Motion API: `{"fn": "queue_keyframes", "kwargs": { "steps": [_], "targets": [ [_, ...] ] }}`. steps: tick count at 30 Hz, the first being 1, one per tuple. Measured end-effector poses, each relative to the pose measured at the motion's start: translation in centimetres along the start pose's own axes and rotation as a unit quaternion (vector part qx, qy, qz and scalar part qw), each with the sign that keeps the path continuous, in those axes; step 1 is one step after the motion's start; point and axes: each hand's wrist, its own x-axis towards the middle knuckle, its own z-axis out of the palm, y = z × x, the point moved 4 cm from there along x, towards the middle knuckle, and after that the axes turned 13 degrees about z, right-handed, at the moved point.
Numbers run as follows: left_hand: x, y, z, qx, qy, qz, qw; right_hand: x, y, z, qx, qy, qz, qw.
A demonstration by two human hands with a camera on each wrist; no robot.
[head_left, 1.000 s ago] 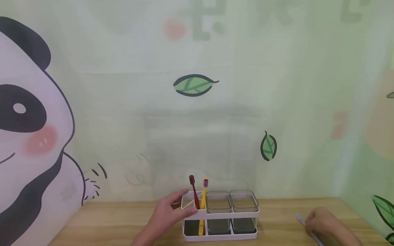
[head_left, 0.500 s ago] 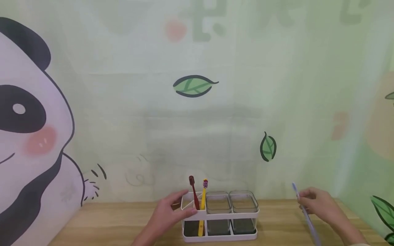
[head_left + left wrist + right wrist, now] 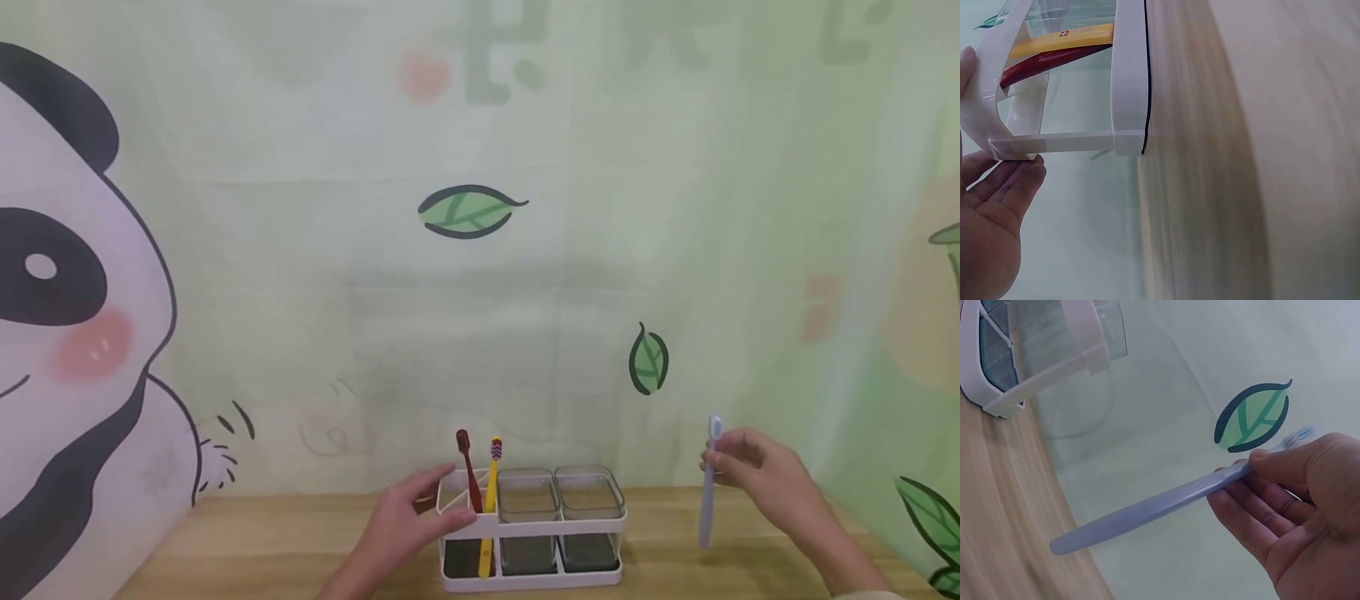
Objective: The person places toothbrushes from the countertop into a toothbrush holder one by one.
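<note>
A white toothbrush holder [image 3: 558, 527] stands on the table in the head view. My left hand [image 3: 408, 517] grips its left end, thumb at the front of the upper rim and fingers behind. In its left section lean a dark red toothbrush [image 3: 472, 477] and a yellow toothbrush [image 3: 492, 492], heads up. Two clear cups [image 3: 588, 492] fill the sections to the right. Off to the right, my right hand [image 3: 765, 475] pinches a pale lavender toothbrush [image 3: 1147, 512] just below its head. It is held nearly upright, bristles at the top, with the handle end over the table.
The wooden table [image 3: 300, 542] runs up to a pale green backdrop [image 3: 300, 333] printed with a panda [image 3: 82, 275] and leaves. Between the holder and my right hand lies a stretch of tabletop.
My right hand has lifted the lavender toothbrush off the table, carried it slightly left and turned it from slanted to nearly upright. The left hand keeps its grip on the holder.
</note>
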Motion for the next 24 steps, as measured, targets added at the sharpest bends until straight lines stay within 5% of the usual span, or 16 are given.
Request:
{"fn": "queue_keyframes", "kwargs": {
  "steps": [24],
  "targets": [
    [-0.1,-0.3,0.0,-0.007,0.006,0.011,0.9999,0.5,1.3,1.1,0.008,-0.048,0.005,0.999]
  ]
}}
